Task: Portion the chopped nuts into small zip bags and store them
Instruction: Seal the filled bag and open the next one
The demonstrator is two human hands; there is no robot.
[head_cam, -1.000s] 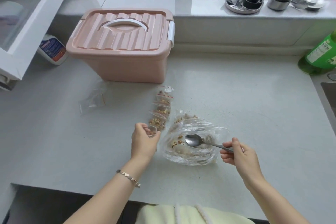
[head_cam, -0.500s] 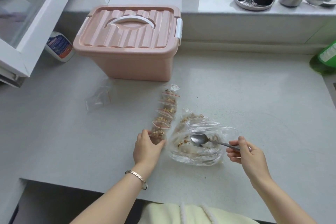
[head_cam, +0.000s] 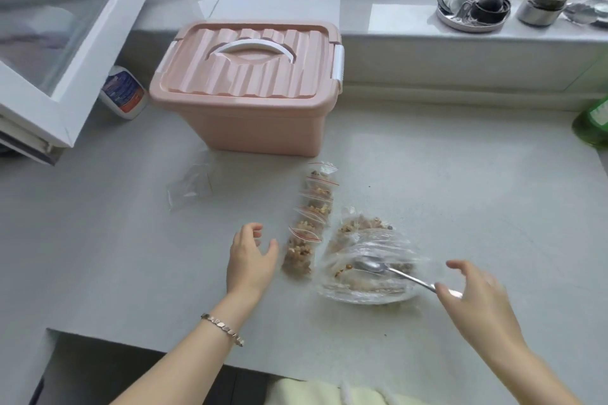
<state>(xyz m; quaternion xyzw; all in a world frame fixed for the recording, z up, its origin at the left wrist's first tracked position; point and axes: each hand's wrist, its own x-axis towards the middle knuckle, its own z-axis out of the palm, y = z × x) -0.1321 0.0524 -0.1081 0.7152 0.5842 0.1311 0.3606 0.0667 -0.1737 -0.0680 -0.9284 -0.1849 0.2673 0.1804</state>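
Nuts (head_cam: 299, 253) lie in two places on the counter (head_cam: 460, 191) — in a row of small zip bags (head_cam: 312, 217) with red seals, running from near to far, and in a large clear bag (head_cam: 378, 250) just right of that row. A spoon (head_cam: 373, 265) rests in the large clear bag, handle pointing near-right. The left hand (head_cam: 251, 260) hovers just left of the nearest small bag, fingers (head_cam: 255, 228) loosely spread, holding nothing. The right hand (head_cam: 477, 299), blurred, has its fingers spread open at the handle's end — whether it touches, I cannot tell. A pink lidded box (head_cam: 250, 92) stands farther back, with empty bags (head_cam: 190, 182) to its near left.
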